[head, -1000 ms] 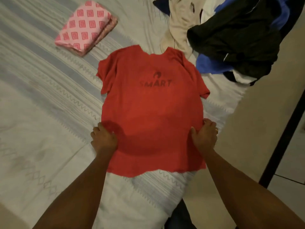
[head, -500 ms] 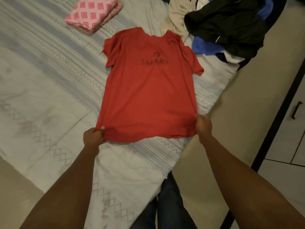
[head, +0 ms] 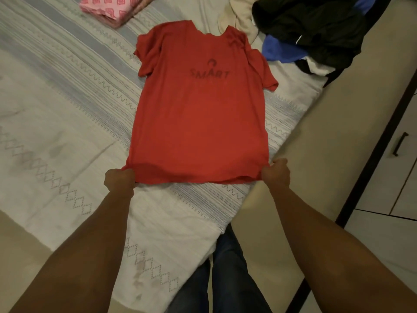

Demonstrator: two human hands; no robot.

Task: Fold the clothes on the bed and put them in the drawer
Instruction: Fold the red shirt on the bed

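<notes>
**Mia:** Where is the red shirt (head: 198,114)?

**Tom:** It lies flat on the bed (head: 56,132), in the middle of the frame. The front is up, and you can read SMART on the chest. The neck points to the top of the frame.

**Mia:** What do the hands do?

**Tom:** The left hand (head: 119,179) holds the bottom left corner of the shirt. Its fingers are curled tight on the hem. The right hand (head: 276,173) holds the bottom right corner the same way. The hem runs straight between them.

**Mia:** What else is on the bed?

**Tom:** A folded pink cloth (head: 112,7) with squares on it sits at the upper left, well apart from the shirt. A pile of clothes (head: 311,26) sits at the upper right. A black one is on top, and a blue one (head: 279,50) lies just beside the shirt's sleeve.

**Mia:** And off the bed?

**Tom:** A white cupboard (head: 406,177) with a dark handle (head: 399,144) is at the right edge. Legs in blue jeans (head: 228,279) stand by the bed at the bottom.
</notes>
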